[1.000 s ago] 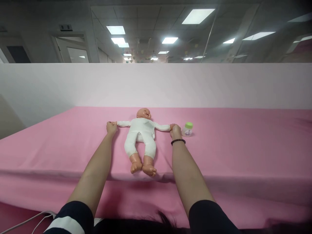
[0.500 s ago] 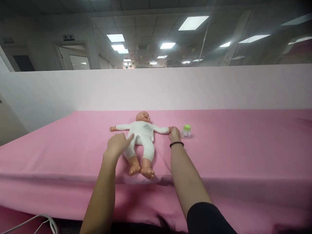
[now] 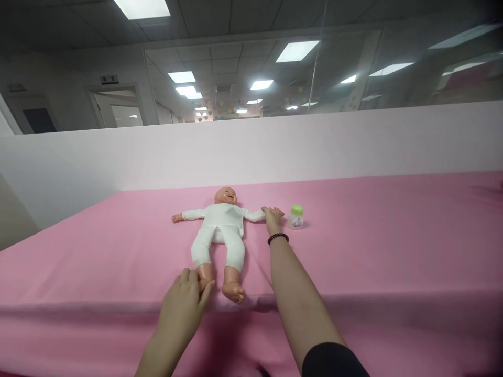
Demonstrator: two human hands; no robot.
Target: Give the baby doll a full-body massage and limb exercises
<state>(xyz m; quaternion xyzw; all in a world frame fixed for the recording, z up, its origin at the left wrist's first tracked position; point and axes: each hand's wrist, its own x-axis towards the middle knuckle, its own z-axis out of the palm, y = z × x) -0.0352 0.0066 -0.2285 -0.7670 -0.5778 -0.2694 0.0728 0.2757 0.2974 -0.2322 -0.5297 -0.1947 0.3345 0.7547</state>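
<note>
A baby doll (image 3: 223, 220) in a white outfit lies face up on the pink sheet, arms spread and bare feet toward me. My left hand (image 3: 187, 298) is closed around the doll's foot on the left, which it partly covers. At the doll's outstretched arm on the right, my right hand (image 3: 272, 219) has its thumb and fingers around the wrist. A dark beaded band circles my right wrist. Just right of that hand stands a small clear jar (image 3: 296, 218) with a green lid.
The pink-covered surface (image 3: 377, 235) has its front edge just below the doll's feet. A low white wall (image 3: 251, 152) runs along the back, with glass above it and ceiling lights beyond.
My left hand has moved down from beside the doll's hip to its foot and closed there. My right hand stays at the doll's arm. The camera view has tilted up slightly.
</note>
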